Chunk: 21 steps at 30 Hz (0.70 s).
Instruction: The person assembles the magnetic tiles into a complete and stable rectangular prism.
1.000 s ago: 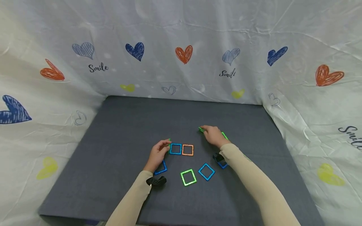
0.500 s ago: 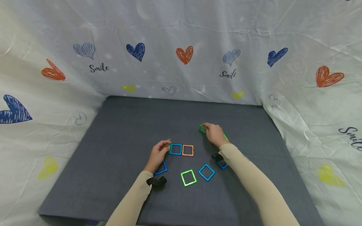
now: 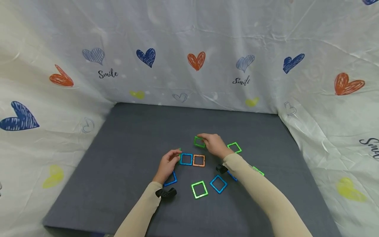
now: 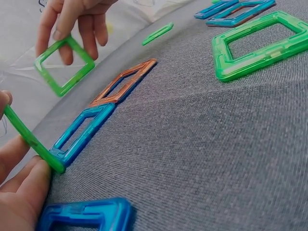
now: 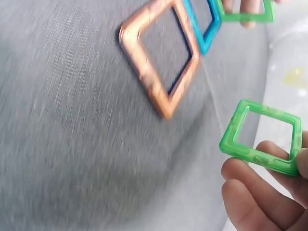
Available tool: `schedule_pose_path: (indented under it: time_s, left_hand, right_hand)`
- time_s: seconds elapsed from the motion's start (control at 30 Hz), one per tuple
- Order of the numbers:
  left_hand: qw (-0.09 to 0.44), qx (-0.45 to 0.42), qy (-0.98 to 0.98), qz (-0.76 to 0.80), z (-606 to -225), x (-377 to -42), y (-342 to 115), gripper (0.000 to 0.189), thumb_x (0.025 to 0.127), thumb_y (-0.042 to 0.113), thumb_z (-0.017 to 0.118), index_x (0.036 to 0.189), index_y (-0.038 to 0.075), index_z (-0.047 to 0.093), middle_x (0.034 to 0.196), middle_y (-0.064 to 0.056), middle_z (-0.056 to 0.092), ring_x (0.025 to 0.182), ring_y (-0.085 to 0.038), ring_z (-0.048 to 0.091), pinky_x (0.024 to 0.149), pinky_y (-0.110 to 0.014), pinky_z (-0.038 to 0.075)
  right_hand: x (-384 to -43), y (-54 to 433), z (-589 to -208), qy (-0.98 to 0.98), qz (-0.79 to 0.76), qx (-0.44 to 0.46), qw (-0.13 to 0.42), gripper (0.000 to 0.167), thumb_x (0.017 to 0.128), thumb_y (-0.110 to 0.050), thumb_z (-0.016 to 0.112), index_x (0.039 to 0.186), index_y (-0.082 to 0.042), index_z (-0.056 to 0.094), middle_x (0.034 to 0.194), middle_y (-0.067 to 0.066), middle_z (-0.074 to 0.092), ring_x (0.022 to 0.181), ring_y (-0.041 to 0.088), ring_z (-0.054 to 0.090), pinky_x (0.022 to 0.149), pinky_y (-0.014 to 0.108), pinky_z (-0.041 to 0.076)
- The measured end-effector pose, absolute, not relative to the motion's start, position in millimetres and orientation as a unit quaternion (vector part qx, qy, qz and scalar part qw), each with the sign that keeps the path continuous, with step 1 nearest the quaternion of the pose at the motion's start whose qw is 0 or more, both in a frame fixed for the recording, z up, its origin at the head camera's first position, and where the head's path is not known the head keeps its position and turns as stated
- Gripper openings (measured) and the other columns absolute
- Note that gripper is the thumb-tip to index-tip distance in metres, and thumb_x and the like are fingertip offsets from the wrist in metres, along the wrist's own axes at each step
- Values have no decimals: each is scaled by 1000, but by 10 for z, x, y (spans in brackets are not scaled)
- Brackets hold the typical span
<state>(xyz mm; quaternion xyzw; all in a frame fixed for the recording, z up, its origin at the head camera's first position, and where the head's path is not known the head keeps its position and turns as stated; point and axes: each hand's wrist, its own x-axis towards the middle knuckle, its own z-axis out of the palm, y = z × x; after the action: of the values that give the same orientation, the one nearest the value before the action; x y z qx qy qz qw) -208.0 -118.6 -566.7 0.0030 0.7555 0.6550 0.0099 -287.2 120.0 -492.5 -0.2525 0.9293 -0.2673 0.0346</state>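
Clearly, the left hand [image 3: 166,166] braces a standing green square [image 4: 32,139] while the right hand [image 3: 215,144] grips a raised green square [image 4: 77,79]

In the head view, a blue square [image 3: 186,164] and an orange square [image 3: 198,165] lie flat and touching on the bench [image 3: 142,131], their row running left to right. The raised green square is near, beyond the orange one, its free side pointing left.

In the left wrist view, the standing green square meets the blue one's outer edge, face looking along the row. The left hand's fingers clamp it, probably because so thin a frame would topple alone.

In the right wrist view, the right hand's thumb and fingers pinch the raised green square near one corner, presumably leaving other edges free. Equal-sided, neither green frame has a long axis.
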Motion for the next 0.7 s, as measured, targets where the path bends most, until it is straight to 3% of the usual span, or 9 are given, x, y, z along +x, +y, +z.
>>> schedule_pose_path:
  time_s: [0.17, 0.3, 0.43, 0.7]
  left_hand:
    - [14, -3, 755, 655, -5546, -2028, -1161, 27, 100, 3, 54, 124, -3, 65, 151, -21, 53, 141, -40, 50, 116, -55, 41]
    - [8, -5, 754, 657, -5419, -1964, -1134, 28, 100, 2, 53, 125, -4, 65, 151, -21, 53, 140, -39, 50, 116, -55, 41]
    - [8, -9, 754, 657, -5529, -2016, -1139, 28, 100, 1, 53, 125, -4, 64, 150, -21, 53, 140, -40, 50, 116, -56, 41]
    - [2, 7, 753, 658, -5673, -2072, -1176, 27, 100, 5, 56, 124, 0, 66, 150, -19, 54, 140, -37, 51, 117, -55, 40]
  right_hand:
    - [-2832, 1045, -4968, 926, -261, -271, 37, 35, 108, -13, 47, 139, -12, 63, 120, 10, 75, 96, 21, 74, 72, 33, 56]
    - [-2817, 959, -5001, 923, -265, -274, 38, 35, 108, -13, 48, 139, -11, 63, 120, 11, 75, 97, 22, 75, 67, 29, 54]
    - [-2797, 892, -5048, 921, -272, -275, 39, 35, 108, -13, 48, 139, -10, 63, 121, 11, 75, 90, 21, 75, 57, 24, 46]
    - [-2767, 806, -5144, 914, -274, -299, 23, 33, 106, -10, 51, 136, -9, 65, 121, 12, 75, 83, 19, 74, 64, 27, 52]
